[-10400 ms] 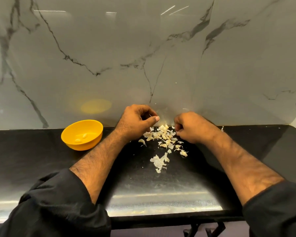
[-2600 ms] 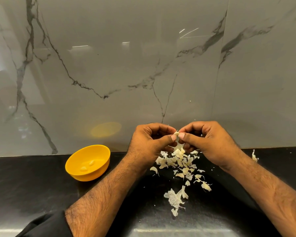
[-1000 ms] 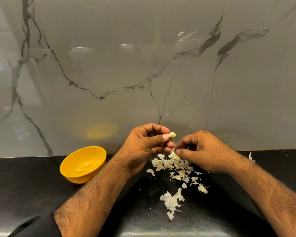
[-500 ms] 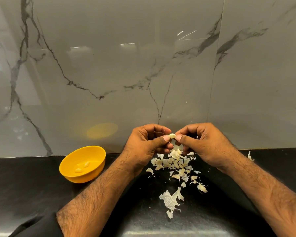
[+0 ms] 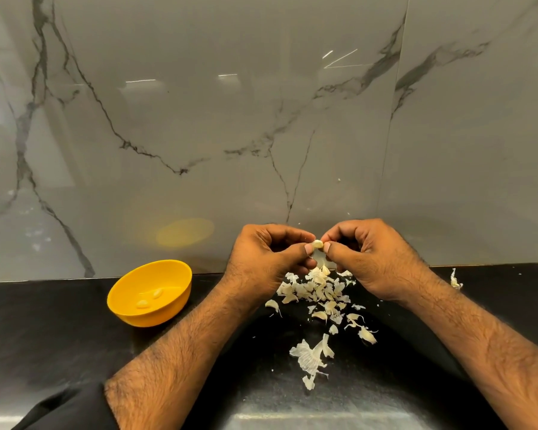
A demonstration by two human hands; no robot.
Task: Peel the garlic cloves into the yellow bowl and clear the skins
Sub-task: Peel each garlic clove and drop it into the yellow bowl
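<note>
Both hands are raised just above the black countertop (image 5: 44, 336), close to the marble-patterned wall (image 5: 199, 119), and they meet over a single garlic clove (image 5: 317, 243). The left hand (image 5: 261, 259) has its fingers curled, with thumb and fingertips pinching the clove from one side; the right hand (image 5: 370, 259) is curled the same way and pinches it from the other, thumbnails nearly touching. Directly under the hands lies a heap of papery garlic skins (image 5: 317, 290), thinning out toward the near edge, where a larger torn skin (image 5: 311, 358) lies apart. A stray scrap of skin (image 5: 455, 279) sits by the wall beyond the right wrist. Off to the left, well apart from the heap, stands the yellow bowl (image 5: 128, 305) with two peeled cloves (image 5: 149, 298) lying in its bottom. A dark sleeve (image 5: 66, 411) shows at the left elbow.
</note>
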